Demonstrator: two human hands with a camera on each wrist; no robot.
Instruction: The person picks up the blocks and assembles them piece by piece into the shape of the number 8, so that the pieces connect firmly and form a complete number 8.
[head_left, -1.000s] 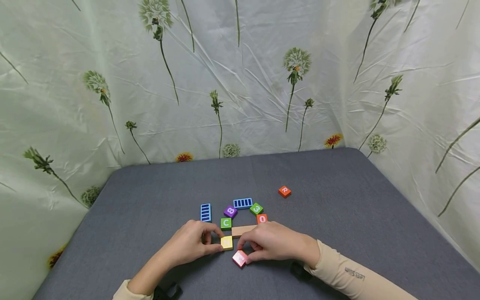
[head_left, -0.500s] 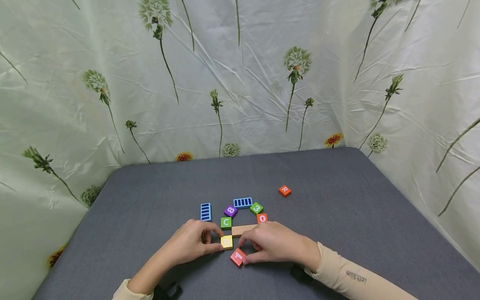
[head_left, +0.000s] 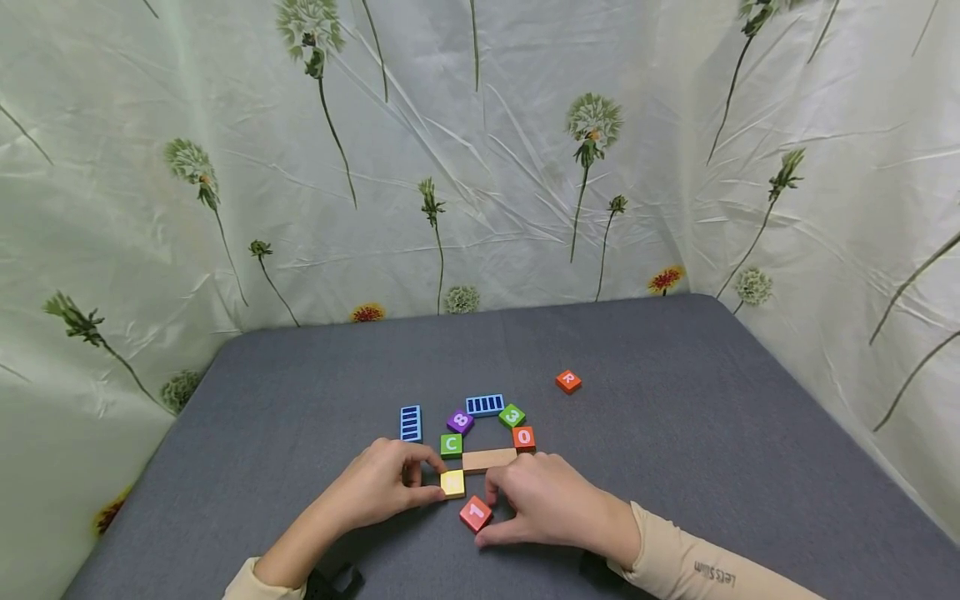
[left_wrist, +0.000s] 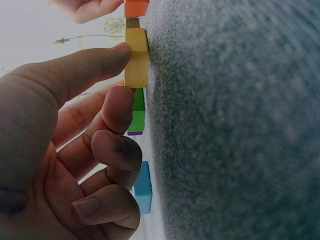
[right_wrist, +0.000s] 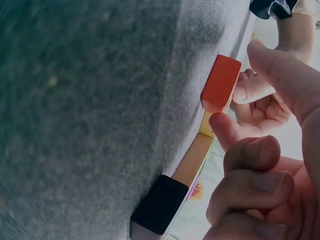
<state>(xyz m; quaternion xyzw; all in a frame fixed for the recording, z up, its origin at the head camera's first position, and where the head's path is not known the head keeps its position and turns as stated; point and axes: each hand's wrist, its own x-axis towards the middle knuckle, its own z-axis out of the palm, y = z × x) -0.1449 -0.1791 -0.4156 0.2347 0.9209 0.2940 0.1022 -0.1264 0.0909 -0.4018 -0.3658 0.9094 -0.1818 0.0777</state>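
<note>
My left hand pinches a small yellow block between thumb and index finger, on the grey cloth. The other left fingers curl loosely in the left wrist view. Just to its right and nearer to me, a red block marked 1 lies turned at an angle. My right hand is around that block with thumb and index finger spread apart. In the right wrist view a gap shows between the thumb and the red block. A plain wooden bar lies behind the yellow block.
Beyond the bar stand a green C block, purple 8 block, green 3 block and orange-red 0 block. Two blue striped blocks lie near them, at left and back. An R block lies farther right.
The red block has shifted slightly left and its 1 now reads clearly. My right hand has let go of it, fingers spreading apart. My left hand has stayed on the yellow block.
</note>
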